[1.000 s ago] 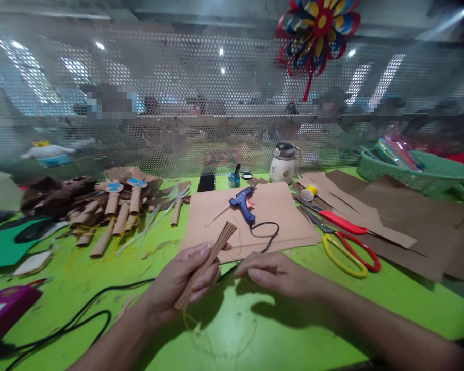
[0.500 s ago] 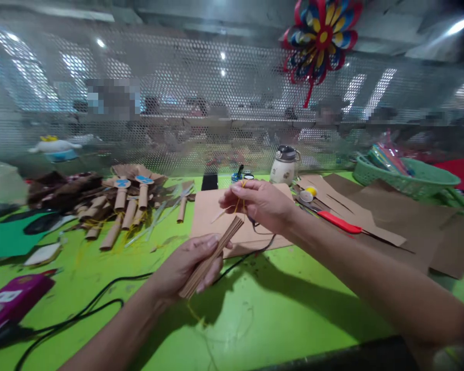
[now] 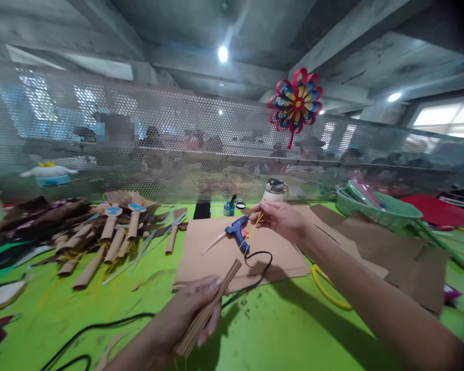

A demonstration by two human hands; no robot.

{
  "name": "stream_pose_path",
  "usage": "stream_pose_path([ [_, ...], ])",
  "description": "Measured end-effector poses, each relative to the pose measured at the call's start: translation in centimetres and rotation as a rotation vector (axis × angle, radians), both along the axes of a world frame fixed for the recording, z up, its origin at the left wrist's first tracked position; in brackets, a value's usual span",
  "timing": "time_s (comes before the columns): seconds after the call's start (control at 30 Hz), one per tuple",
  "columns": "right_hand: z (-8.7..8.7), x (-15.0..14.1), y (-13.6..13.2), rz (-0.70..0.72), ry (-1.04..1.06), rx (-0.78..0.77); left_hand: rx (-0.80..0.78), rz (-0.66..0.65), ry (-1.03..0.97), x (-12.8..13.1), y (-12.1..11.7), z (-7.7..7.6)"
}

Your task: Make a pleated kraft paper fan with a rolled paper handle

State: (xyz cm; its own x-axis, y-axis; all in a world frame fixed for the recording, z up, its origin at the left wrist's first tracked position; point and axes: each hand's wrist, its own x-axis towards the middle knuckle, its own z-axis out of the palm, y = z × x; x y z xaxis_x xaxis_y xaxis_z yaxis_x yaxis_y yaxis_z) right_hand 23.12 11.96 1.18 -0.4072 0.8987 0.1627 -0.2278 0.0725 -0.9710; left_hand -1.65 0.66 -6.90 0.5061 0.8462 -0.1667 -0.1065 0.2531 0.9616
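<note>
My left hand (image 3: 201, 312) is wrapped round a narrow bundle of folded brown paper (image 3: 212, 304), its far end tilted up to the right. In my right hand (image 3: 282, 219), thumb and fingers pinch a yellow string (image 3: 258, 220), which hangs down from the fingertips. Below and left of that hand, a blue glue gun (image 3: 237, 232) with a black cord lies on a stack of brown paper sheets (image 3: 201, 242). Whether the string joins the paper bundle cannot be made out.
Finished brown paper fans with rolled handles (image 3: 110, 226) lie in a heap at left. Behind stand an ink bottle (image 3: 229, 208) and a white flask (image 3: 274, 190). On the right are dark brown sheets (image 3: 394, 257) and a green basket (image 3: 398, 211). A black cord (image 3: 100, 324) crosses the front left.
My view has tipped upward, showing more ceiling. My right hand has moved right, away from the paper bundle, with the yellow string. The glue gun now shows clearly; my left hand keeps its hold.
</note>
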Motion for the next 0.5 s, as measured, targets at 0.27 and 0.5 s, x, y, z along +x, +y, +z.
stream_pose_path([
  [0.27,-1.0,1.1,-1.5,-0.078,0.058,0.067,-0.004,-0.017,0.066,0.3,-0.1,-0.5],
  [0.5,-5.1,1.9,-1.2,-0.372,-0.095,0.084,-0.068,-0.068,0.022,0.7,-0.1,-1.7],
])
